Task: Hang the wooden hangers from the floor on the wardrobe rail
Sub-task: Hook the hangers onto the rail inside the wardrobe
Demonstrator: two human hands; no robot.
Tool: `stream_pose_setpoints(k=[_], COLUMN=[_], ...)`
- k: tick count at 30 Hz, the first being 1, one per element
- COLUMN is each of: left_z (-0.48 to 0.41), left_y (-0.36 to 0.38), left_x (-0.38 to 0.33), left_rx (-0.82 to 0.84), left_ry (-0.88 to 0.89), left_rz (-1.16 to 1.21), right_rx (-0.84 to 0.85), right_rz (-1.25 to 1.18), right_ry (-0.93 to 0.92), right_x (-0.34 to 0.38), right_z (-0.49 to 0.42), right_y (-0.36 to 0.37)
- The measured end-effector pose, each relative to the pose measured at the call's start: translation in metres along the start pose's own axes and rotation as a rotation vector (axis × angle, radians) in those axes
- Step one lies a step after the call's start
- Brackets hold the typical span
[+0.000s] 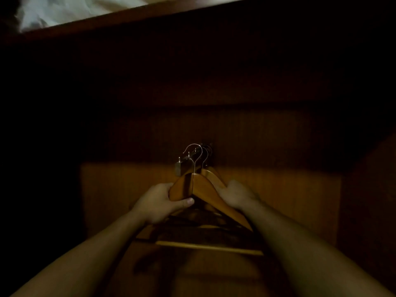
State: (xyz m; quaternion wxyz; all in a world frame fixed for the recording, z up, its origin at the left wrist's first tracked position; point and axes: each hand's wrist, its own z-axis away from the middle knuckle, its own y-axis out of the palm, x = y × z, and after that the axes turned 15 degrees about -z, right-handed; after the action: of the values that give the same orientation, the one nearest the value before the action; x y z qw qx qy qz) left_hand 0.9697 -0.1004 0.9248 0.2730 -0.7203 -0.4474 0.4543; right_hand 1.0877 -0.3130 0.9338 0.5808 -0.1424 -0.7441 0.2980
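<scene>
Inside a dark wardrobe, a bunch of wooden hangers with metal hooks is held up in front of me. My left hand grips the left shoulder of the front hanger, thumb across its lower edge. On the right shoulder rests my right hand, blurred, its fingers wrapped over the wood. The hooks sit at a short metal rail or bracket that sticks out from the back panel; whether they rest on it I cannot tell. The hangers' lower bars hang below my wrists.
The wooden back panel of the wardrobe fills the view, with a lit band lower down. A side wall stands at the right. White fabric lies above the top edge at upper left. The left side is in deep shadow.
</scene>
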Motion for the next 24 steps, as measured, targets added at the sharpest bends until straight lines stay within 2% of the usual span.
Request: stream_pose_setpoints(k=[9,15,21,24], left_z=[0.006,0.007,0.007,0.006], left_y=[0.002,0.004,0.007,0.007], left_x=[-0.004,-0.001,-0.005,-0.008], left_rx=[0.024,0.032,0.065,0.06], left_ry=[-0.014,-0.025,-0.027,-0.041], left_rz=[0.059,0.013,-0.027,-0.05], right_rx=[0.029,0.041,-0.051,-0.161], right_rz=[0.024,0.326,0.353,0.272], right_ry=[0.027,0.044,0.013,-0.132], right_x=[0.011,0.01,0.0,0.006], right_z=[-0.009,0.0,0.012,0.026], right_y=[0.003,-0.002,-0.01,-0.013])
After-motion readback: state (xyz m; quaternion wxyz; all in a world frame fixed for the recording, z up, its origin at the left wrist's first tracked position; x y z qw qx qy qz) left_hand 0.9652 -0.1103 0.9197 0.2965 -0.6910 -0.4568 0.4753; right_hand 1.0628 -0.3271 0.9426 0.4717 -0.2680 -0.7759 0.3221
